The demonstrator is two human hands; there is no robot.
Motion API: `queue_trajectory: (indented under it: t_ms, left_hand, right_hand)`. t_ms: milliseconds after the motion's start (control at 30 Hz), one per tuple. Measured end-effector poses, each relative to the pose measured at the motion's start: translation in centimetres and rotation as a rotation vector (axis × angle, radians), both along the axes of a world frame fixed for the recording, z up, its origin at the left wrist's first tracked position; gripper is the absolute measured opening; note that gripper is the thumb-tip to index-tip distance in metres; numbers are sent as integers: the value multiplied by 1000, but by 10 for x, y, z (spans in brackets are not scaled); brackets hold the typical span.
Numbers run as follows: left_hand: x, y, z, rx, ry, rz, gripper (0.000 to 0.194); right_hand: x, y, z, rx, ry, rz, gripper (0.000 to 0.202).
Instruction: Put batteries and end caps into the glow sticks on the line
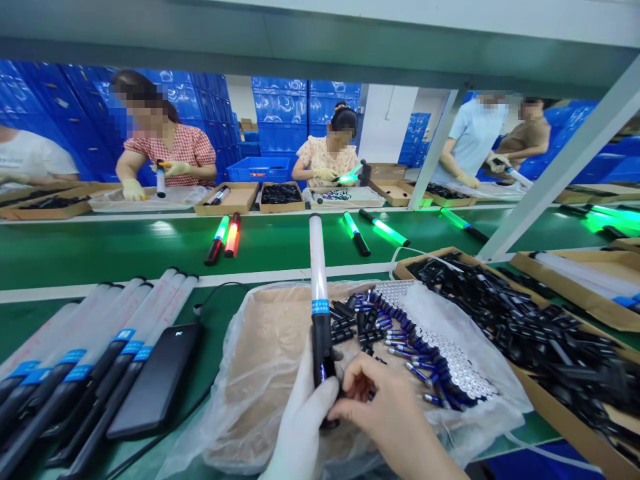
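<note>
My left hand (pixel 303 423), in a white glove, grips the black handle of a light baton (pixel 319 293) that stands upright, its white tube unlit, with a blue band at the joint. My bare right hand (pixel 387 410) touches the handle's lower end with curled fingers. Both hands hover over a plastic-lined cardboard tray (pixel 265 353) holding several blue batteries (pixel 425 347) and small black parts (pixel 350 320).
Unlit batons (pixel 85 360) lie in a row at left beside a black power bank (pixel 153 380). A box of black parts (pixel 540 327) sits at right. Lit batons (pixel 225 237) ride the green conveyor (pixel 125 247). Other people work on the far side. A slanted metal post (pixel 555 173) rises at right.
</note>
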State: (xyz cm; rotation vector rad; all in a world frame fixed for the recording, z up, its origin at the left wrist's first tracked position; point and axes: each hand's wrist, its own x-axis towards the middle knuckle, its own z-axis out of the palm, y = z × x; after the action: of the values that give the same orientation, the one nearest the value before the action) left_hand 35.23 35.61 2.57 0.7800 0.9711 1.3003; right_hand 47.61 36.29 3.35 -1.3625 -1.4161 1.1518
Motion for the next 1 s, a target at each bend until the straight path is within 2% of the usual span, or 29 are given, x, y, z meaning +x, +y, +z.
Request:
queue_trajectory:
  t_ms: [67, 133, 267, 333, 433, 567, 700, 833, 933, 1000]
  left_hand:
    - [1, -1, 1, -24, -58, -10, 73]
    - [2, -3, 3, -104, -133, -38, 86]
    - [2, -8, 6, -255, -167, -103, 92]
    - [2, -10, 8, -265, -163, -119, 90]
    - [1, -10, 9, -240, -170, -125, 86]
    - [1, -8, 9, -199, -189, -139, 88]
    - [4, -6, 11, -186, -139, -181, 76]
    - [7, -7, 12, -252, 43, -166, 75]
    - [9, -6, 11, -289, 185, -180, 74]
    - [10, -6, 10, -281, 250, -174, 77]
  right_hand:
    - [14, 1, 3, -56, 110, 26, 22]
    - [36, 4, 5, -27, 116, -10, 21]
    - [87, 13, 3, 115, -260, -196, 31]
    - [106, 17, -3, 173, -455, -217, 30]
    - [124, 23, -10, 270, -625, -199, 29]
    - [126, 35, -12, 253, -857, -72, 29]
    - [111, 49, -14, 239, -1123, 147, 24]
    - [99, 54, -19, 238, -1233, 184, 16]
    - [95, 50, -15, 281, -1084, 83, 15]
    - [87, 42, -6, 252, -768, -14, 11]
